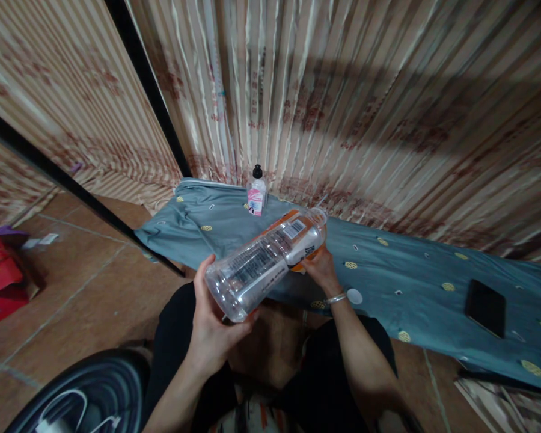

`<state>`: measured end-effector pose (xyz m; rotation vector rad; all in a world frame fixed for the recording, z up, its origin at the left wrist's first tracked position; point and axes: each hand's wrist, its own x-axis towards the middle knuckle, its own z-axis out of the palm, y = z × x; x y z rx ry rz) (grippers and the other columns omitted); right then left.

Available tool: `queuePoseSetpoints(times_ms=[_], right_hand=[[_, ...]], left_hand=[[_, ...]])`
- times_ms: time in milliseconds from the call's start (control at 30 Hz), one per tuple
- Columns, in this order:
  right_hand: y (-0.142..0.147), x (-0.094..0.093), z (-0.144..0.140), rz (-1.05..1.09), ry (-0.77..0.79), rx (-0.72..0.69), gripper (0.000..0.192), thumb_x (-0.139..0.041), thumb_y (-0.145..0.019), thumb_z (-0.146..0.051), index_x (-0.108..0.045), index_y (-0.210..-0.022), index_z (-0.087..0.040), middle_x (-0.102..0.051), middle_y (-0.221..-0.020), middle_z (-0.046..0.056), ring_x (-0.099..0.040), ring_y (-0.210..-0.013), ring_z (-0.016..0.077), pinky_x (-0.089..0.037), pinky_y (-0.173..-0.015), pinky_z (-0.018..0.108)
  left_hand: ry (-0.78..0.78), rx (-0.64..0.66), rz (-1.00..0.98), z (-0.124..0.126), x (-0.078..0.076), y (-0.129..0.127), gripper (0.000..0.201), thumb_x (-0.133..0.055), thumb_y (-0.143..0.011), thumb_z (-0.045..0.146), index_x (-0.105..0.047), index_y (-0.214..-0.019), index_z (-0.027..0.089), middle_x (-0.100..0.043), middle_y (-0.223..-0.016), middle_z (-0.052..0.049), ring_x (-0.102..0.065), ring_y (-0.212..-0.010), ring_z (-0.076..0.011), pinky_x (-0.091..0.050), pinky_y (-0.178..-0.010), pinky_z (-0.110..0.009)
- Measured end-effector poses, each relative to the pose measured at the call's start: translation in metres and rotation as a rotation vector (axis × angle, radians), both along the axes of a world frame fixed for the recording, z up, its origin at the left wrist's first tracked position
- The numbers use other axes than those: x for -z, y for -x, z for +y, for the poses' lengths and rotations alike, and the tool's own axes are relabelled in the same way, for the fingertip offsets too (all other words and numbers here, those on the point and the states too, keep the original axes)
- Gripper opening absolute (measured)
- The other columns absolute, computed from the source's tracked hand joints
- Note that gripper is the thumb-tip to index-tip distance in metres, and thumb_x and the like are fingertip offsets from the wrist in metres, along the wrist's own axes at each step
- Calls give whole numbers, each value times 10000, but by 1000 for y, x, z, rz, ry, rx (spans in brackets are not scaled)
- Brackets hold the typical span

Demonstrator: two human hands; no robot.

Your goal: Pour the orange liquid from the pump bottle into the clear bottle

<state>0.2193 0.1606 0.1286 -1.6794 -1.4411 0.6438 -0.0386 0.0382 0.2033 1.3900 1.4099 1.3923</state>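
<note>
A large clear plastic bottle (265,260) with an orange and white label lies tilted between my hands, its base toward me. My left hand (211,319) cups the base end. My right hand (321,264), with a silver bracelet at the wrist, grips the neck end under the label. The bottle looks empty. A white round cap (354,296) lies on the blue-grey cloth (410,270) just right of my right wrist.
The cloth, with yellow motifs, covers a low surface along a striped curtain (342,102). A small pump bottle (256,192) stands at its back. A black phone (485,307) lies at the right. Red boxes (0,276) sit on the tiled floor at left; a dark round object (90,391) is below left.
</note>
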Motion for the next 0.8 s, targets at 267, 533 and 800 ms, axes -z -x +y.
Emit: queuePoseSetpoints(times_ms=[267, 533, 800], right_hand=[[-1, 5, 1, 13, -18, 2, 796, -806, -657, -564, -592, -1338, -211, -813, -1190, 134, -786, -1100, 373, -630, -979, 523], [-3, 11, 4, 6, -35, 4, 821, -836, -667, -549, -595, -1373, -207, -821, -1170, 125, -798, -1068, 366, -646, -938, 516], [-6, 17, 5, 39, -60, -37, 813, -812, -706, -564, -573, -1403, -220, -803, -1258, 128, -783, -1130, 347, -617, -1016, 531]], left_hand=[[7, 1, 16, 0, 4, 4, 1089, -960, -634, 333, -355, -1538, 286, -598, -1363, -99, -709, -1176, -283, -600, -980, -390], [-31, -59, -34, 1, -2, -4, 1018, -926, -610, 327, -391, -1475, 267, -632, -1276, -85, -738, -1076, -261, -618, -909, -364], [-13, -68, -102, 1, -3, -7, 1072, -943, -578, 339, -387, -1491, 252, -632, -1287, -108, -740, -1087, -296, -622, -900, -388]])
